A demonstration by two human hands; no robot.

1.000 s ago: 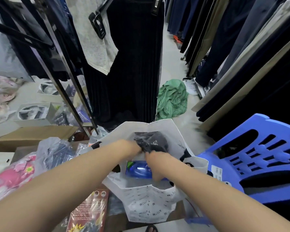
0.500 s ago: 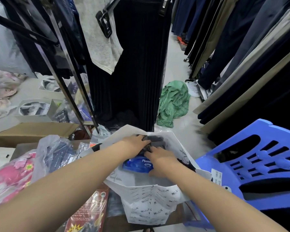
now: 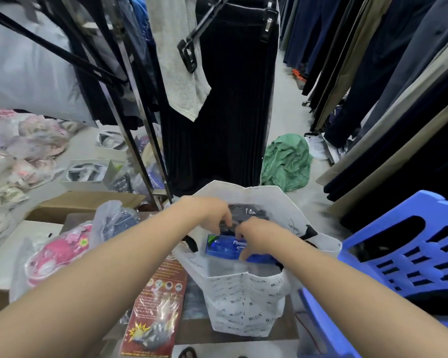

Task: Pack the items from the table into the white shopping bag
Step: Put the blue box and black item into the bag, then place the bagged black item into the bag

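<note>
The white shopping bag (image 3: 246,303) stands open on the table, printed with small black lettering. Inside it lies a blue box (image 3: 224,248) and, on top at the far side, a dark bagged garment (image 3: 246,214). Both hands are inside the bag's mouth. My left hand (image 3: 214,218) pinches the near edge of the dark garment. My right hand (image 3: 256,236) grips the same edge from the right, its fingers over the blue box. On the table to the left lie a red packet (image 3: 155,306), a pink packaged item (image 3: 60,251) and a clear bag of dark clothing (image 3: 117,218).
A blue plastic chair (image 3: 404,257) stands close on the right. Cardboard boxes (image 3: 88,202) lie left of the table. A metal clothes rack (image 3: 137,120) with hanging black garments (image 3: 217,112) rises just behind the bag. A green cloth (image 3: 286,162) lies on the floor.
The dark garment has been lowered from above the bag into it, onto the blue box. Both hands have stayed on its edge and sunk into the bag's mouth.
</note>
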